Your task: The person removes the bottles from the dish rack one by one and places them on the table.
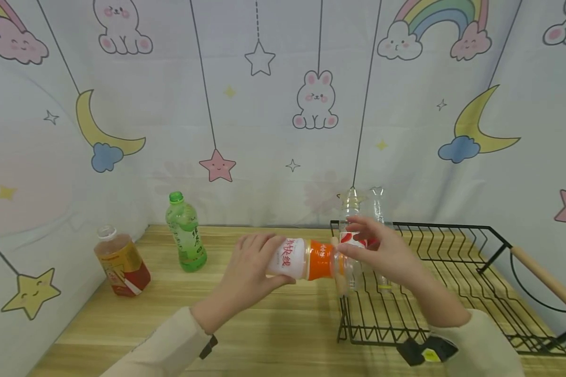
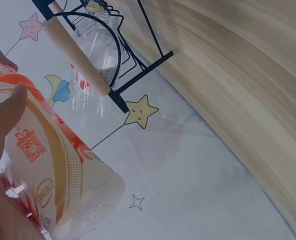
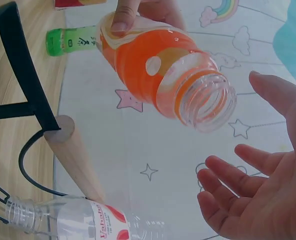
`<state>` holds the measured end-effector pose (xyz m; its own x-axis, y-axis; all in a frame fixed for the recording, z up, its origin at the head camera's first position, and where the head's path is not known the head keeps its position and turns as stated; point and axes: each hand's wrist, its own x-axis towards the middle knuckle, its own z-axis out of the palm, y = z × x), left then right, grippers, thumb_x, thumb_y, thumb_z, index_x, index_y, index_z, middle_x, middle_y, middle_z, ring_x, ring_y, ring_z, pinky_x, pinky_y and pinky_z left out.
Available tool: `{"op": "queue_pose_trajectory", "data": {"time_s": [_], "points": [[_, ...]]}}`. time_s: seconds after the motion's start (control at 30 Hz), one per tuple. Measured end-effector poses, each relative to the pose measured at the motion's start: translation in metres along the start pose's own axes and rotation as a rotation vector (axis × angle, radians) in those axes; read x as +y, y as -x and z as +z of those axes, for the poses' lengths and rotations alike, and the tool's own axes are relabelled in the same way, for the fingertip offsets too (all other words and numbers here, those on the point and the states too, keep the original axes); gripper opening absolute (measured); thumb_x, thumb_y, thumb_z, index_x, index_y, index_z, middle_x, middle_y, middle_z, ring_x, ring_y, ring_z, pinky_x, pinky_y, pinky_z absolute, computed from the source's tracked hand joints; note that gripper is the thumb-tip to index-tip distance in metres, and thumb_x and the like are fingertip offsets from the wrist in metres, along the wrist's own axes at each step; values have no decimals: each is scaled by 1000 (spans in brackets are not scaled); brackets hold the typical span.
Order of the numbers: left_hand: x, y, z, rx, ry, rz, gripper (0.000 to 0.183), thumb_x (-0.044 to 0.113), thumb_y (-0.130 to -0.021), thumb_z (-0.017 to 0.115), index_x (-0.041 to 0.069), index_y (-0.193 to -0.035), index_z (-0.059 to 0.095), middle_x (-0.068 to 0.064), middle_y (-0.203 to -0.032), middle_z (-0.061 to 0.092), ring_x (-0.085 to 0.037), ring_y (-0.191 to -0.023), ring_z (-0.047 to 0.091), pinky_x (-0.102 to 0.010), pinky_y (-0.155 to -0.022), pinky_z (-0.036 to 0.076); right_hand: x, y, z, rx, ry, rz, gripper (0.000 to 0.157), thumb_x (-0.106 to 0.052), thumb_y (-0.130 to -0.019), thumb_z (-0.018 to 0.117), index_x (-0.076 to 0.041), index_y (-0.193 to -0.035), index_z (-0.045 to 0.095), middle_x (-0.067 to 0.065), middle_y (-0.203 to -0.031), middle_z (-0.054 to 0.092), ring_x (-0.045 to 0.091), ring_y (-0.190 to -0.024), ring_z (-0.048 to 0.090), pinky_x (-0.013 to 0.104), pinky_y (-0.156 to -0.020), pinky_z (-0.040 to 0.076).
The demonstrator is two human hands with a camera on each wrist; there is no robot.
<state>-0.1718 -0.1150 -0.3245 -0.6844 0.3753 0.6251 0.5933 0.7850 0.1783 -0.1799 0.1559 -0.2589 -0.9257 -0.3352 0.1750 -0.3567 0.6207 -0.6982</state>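
Note:
My left hand (image 1: 247,269) grips a plastic drink bottle (image 1: 319,260) with a white and orange label. The bottle lies nearly level in the air, its neck pointing right. In the right wrist view its mouth (image 3: 208,102) has no cap. Beside that mouth, my right hand (image 1: 384,251) has its fingers spread and holds nothing; a gap shows between it and the bottle. Behind the right hand, a clear bottle (image 1: 352,212) with a red and white label and a slimmer clear bottle (image 1: 378,207) lie in a black wire rack (image 1: 445,226).
A green bottle (image 1: 186,238) with a green cap stands left on the wooden table (image 1: 245,335). Farther left is an open bottle (image 1: 122,264) with a red and yellow label. The rack has wooden handles (image 1: 547,277). A patterned cloth (image 1: 273,131) hangs behind.

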Motion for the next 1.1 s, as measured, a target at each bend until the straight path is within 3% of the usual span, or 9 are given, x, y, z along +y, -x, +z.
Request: {"op": "queue_pose_trajectory", "data": {"time_s": [0.3,0.6,0.83,1.1], "points": [[-12,-2,5,53,42,-57,73,31,-65,90,11,-125,54,-6,-120,57,-24,-110,50,-47,-96,38,12,-4,-10,55,-57,13,68,-40,-92,63,-10,-146,37,17,-138,52,33,-117,55,44,-86,53],[-22,-4,9,80,54,-145,74,31,-65,90,10,-126,54,-9,-118,58,-25,-105,52,-46,-88,42,26,-14,-18,85,-113,106,71,-45,-93,59,-10,-149,32,17,-143,47,37,-129,44,61,-100,39],[-29,-6,8,69,102,-216,70,31,-69,88,12,-126,53,-9,-115,57,-25,-105,49,-48,-93,40,31,-21,-21,101,-148,136,75,-47,-92,60,-11,-151,29,19,-146,43,39,-132,40,61,-104,35],[-38,-8,8,108,128,-276,72,31,-69,88,10,-127,52,-11,-117,57,-26,-103,50,-49,-91,41,43,-28,-23,147,-180,194,75,-47,-94,57,-13,-152,27,19,-148,39,40,-136,35,62,-105,33]]}}
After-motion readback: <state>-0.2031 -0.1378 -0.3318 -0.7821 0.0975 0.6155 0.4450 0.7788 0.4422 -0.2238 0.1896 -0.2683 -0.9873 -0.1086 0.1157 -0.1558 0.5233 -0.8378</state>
